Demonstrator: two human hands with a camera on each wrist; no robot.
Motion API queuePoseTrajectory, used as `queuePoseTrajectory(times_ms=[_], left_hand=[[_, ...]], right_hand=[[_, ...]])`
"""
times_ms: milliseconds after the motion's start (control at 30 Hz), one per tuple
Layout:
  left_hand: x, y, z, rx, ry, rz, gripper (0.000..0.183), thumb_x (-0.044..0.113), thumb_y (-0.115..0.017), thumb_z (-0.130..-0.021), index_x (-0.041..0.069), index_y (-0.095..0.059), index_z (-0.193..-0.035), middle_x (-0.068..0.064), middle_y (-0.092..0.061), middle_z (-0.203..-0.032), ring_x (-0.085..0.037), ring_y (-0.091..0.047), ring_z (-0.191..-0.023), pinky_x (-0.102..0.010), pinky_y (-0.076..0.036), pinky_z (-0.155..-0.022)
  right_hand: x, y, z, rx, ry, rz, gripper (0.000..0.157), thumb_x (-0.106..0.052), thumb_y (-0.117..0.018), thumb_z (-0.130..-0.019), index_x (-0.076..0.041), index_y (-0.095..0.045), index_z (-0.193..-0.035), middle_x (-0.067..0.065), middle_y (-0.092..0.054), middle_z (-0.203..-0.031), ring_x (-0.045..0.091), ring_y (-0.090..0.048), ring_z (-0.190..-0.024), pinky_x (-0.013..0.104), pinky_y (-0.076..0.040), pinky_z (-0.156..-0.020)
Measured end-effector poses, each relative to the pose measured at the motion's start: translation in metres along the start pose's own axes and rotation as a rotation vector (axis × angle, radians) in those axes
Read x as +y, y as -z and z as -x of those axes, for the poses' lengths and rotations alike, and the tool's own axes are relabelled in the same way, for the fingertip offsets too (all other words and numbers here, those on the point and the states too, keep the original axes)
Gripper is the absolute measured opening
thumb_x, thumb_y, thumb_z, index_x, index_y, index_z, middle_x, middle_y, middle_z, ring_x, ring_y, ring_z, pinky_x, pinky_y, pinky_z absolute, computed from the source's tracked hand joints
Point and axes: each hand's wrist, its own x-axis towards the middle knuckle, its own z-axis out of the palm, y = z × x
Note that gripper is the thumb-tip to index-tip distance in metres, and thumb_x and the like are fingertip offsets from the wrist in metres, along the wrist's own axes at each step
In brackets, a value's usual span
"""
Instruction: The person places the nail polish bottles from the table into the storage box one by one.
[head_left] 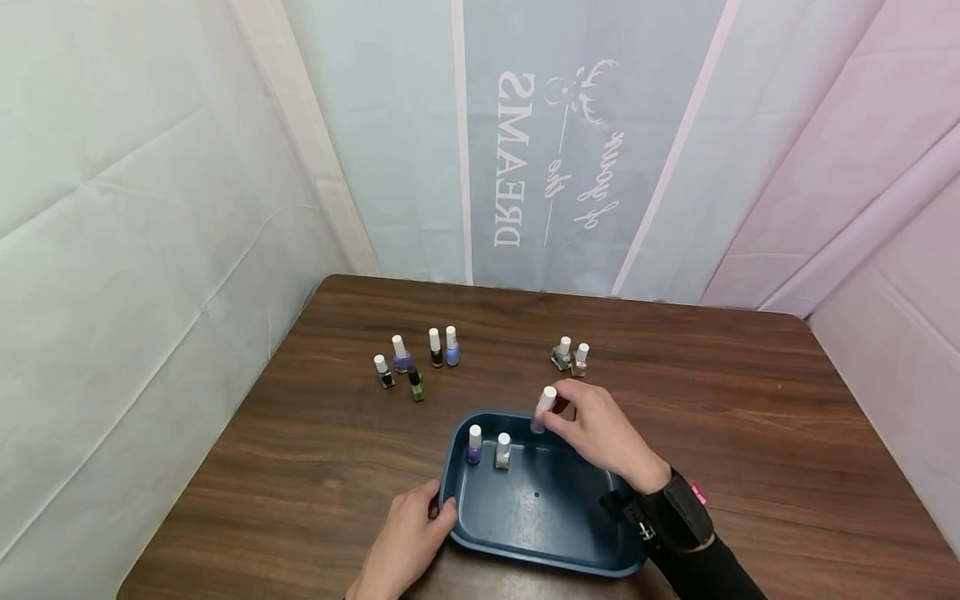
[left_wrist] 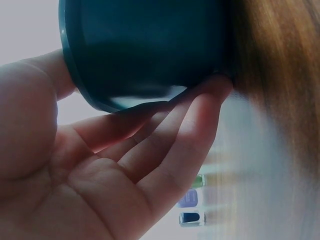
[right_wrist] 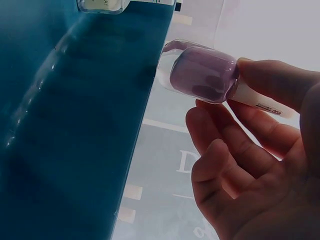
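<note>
My right hand (head_left: pixel 603 427) pinches a nail polish bottle (head_left: pixel 543 410) with a white cap and mauve polish, above the far rim of the dark blue tray (head_left: pixel 536 533). In the right wrist view the bottle (right_wrist: pixel 207 75) is tilted, thumb and fingers near its neck and cap. At the tray's near left side my left hand (head_left: pixel 408 533) grips the edge; the left wrist view shows its fingers (left_wrist: pixel 200 120) against the outer wall. Inside the tray, a purple nail polish bottle (head_left: pixel 474 448) and a clear or whitish one (head_left: pixel 502 454) stand upright toward the far left.
Beyond the tray on the brown table (head_left: pixel 750 433), several bottles stand at left, among them a green one (head_left: pixel 416 385), a dark one (head_left: pixel 437 350) and a blue one (head_left: pixel 452 348). Two white-capped bottles (head_left: pixel 562 357) stand close together behind my right hand. Curtains (head_left: pixel 405 167) hang behind.
</note>
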Motion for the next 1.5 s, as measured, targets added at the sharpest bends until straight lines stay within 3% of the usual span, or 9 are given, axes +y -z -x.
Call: queuePoseTrajectory(times_ms=[600,1500], left_hand=[[0.001,0.000,0.000,0.000,0.010,-0.006,0.011,0.018,-0.055,-0.089,0.014,-0.057,-0.079,0.007,-0.045,-0.065,-0.004,-0.044,-0.058,-0.020,-0.035,-0.049],[0.001,0.000,0.000,0.012,-0.010,-0.009,0.013,0.017,-0.055,-0.089,0.014,-0.055,-0.077,0.007,-0.045,-0.064,-0.004,-0.043,-0.058,-0.019,-0.035,-0.049]], right_hand=[[0.000,-0.005,0.003,-0.023,-0.009,0.011,0.008,-0.027,-0.068,-0.090,-0.019,-0.066,-0.090,-0.012,-0.063,-0.081,0.004,-0.055,-0.074,0.022,-0.045,-0.066],[0.002,-0.014,0.008,-0.066,-0.027,0.052,0.007,-0.018,-0.069,-0.087,-0.022,-0.064,-0.084,-0.011,-0.058,-0.072,0.002,-0.048,-0.064,0.020,-0.039,-0.056]])
